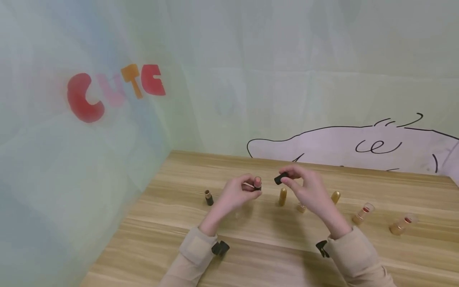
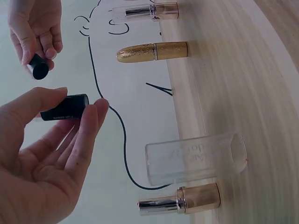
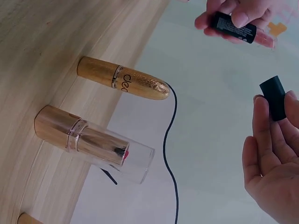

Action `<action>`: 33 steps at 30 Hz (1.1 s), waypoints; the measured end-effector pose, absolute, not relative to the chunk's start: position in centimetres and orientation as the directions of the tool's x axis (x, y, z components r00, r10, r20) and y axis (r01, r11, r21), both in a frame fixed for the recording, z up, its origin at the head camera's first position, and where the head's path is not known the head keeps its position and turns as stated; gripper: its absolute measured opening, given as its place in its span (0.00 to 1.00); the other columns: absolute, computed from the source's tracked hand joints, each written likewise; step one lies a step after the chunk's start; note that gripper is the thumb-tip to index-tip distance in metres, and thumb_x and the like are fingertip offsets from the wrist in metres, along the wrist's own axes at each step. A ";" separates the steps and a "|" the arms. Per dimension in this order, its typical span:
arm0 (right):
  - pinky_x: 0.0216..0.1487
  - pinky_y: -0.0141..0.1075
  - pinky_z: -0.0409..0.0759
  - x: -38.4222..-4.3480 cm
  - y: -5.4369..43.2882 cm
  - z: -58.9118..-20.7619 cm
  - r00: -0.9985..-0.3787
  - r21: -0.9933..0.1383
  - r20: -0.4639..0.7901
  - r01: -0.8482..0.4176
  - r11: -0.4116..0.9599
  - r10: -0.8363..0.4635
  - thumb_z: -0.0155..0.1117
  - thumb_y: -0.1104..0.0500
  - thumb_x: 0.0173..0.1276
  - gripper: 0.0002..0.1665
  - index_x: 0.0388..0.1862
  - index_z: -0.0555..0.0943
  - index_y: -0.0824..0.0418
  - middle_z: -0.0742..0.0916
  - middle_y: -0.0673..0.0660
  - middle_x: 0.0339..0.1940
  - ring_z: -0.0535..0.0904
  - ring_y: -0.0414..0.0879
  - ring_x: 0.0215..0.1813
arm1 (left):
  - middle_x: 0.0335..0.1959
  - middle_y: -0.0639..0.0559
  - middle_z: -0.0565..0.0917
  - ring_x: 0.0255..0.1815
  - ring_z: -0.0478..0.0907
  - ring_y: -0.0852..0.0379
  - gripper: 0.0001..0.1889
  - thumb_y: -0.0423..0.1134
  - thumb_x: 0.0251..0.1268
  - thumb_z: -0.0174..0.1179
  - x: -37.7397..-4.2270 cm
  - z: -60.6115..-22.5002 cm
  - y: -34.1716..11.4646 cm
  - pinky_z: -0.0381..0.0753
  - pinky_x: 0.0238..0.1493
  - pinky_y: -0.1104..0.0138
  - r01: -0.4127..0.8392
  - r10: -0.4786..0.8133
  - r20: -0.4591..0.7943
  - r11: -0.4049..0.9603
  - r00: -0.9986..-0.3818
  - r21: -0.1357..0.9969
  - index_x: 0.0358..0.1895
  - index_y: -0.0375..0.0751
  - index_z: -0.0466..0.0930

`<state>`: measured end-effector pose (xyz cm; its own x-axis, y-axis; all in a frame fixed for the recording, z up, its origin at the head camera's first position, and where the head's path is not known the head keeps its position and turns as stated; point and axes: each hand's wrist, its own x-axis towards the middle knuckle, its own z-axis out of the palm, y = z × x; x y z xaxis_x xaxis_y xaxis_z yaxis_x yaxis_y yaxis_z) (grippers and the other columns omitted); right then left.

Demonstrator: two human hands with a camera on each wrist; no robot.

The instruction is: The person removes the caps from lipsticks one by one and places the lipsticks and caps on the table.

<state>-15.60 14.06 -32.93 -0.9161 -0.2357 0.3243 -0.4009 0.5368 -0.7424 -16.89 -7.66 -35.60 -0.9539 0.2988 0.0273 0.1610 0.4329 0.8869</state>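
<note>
so your left hand had the pink-tipped black lipstick pinched in its fingers, while your right hand gripped the black cap, both held apart over the wooden table

The wall reads "CUTE", a gold tube "de…" (print on the black tube is too small)

Place: screened-off corner resembling a small makeshift set; wider building type cannot be told. Evidence: pale, flat wood-grain tabletop; creased, pale green sheet backdrop rising along left and far sides; rounded red, pink and orange "CUTE" lettering at left; black-outlined, whitish cartoon figure at far side, right of centre.
</note>
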 end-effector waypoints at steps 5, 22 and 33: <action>0.48 0.48 0.75 -15.2 13.8 -33.5 -0.906 -0.680 0.341 -0.423 0.599 -0.253 0.65 0.62 0.65 0.11 0.47 0.82 0.60 0.89 0.54 0.35 0.83 0.49 0.43 | 0.42 0.47 0.85 0.45 0.84 0.53 0.07 0.34 0.58 0.66 -17.5 -35.8 -7.0 0.83 0.45 0.67 0.204 0.308 0.061 0.458 -0.950 0.865 0.39 0.41 0.80; 0.31 0.30 0.77 -14.4 11.3 -36.6 -0.827 -0.429 0.390 -0.552 0.715 -0.405 0.74 0.64 0.53 0.11 0.35 0.81 0.60 0.86 0.50 0.27 0.80 0.38 0.29 | 0.29 0.51 0.85 0.29 0.75 0.62 0.05 0.35 0.55 0.68 -19.9 -37.2 -4.8 0.71 0.33 0.72 0.258 0.265 0.079 0.760 -0.961 0.596 0.32 0.42 0.82; 0.30 0.32 0.72 -14.7 9.8 -38.9 -0.840 -0.402 0.362 -0.532 0.745 -0.405 0.73 0.67 0.48 0.11 0.28 0.79 0.60 0.83 0.49 0.23 0.74 0.39 0.25 | 0.24 0.54 0.78 0.28 0.68 0.59 0.07 0.30 0.49 0.68 -20.5 -38.2 -4.0 0.69 0.32 0.71 0.189 0.199 0.042 0.818 -0.979 0.542 0.25 0.42 0.78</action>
<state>-14.69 9.79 -38.87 -0.8398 -0.4046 0.3621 -0.5323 0.7449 -0.4023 -20.50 -4.01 -38.19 -0.9791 0.1989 0.0419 0.1895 0.8185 0.5424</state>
